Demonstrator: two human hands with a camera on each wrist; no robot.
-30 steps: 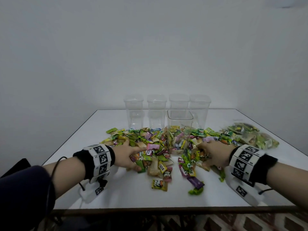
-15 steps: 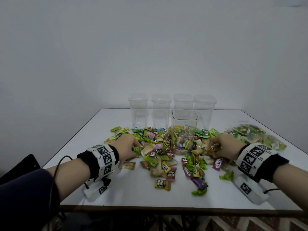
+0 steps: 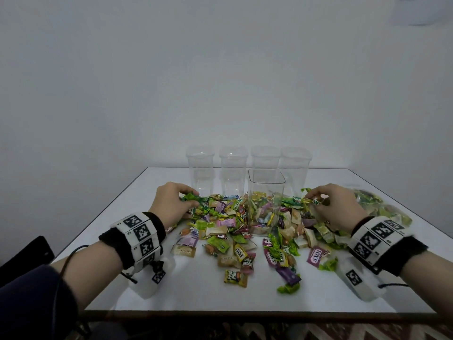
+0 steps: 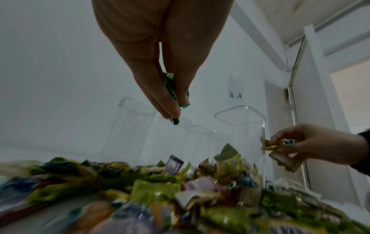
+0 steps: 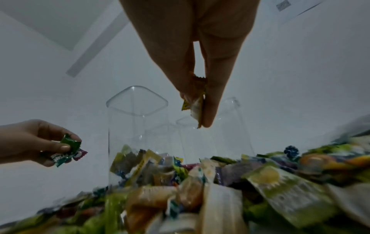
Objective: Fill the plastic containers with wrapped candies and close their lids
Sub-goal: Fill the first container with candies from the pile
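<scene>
Left hand [image 3: 172, 203]: raised just above the left edge of the candy pile [image 3: 228, 224], fingers and thumb pinched on a green-wrapped candy [image 3: 190, 197]; the right wrist view shows a second, pink-ended wrapper tucked under the same fingers. Hand sits left of the open container [image 3: 266, 201], not touching it.

Right hand [image 3: 337, 207]: raised above the right part of the pile, fingertips curled round a small bunch of wrapped candies [image 3: 316, 201], yellow and green wrappers showing; the left wrist view shows a pale wrapper held lower in the same grip. Hand is just right of the open container, apart from its wall.

Open container: clear, square-sectioned, upright, lidless, standing in the middle of the pile on the white table [image 3: 196, 290]. Its bottom holds a shallow layer of mixed candies; most of its height holds none.

Behind it: four clear containers [image 3: 232, 168] in a row near the table's far edge, upright, no candies inside.

Far right of table: a clear bag of candies [image 3: 382, 209], mostly green.

Loose candies lie scattered toward the near edge.
</scene>
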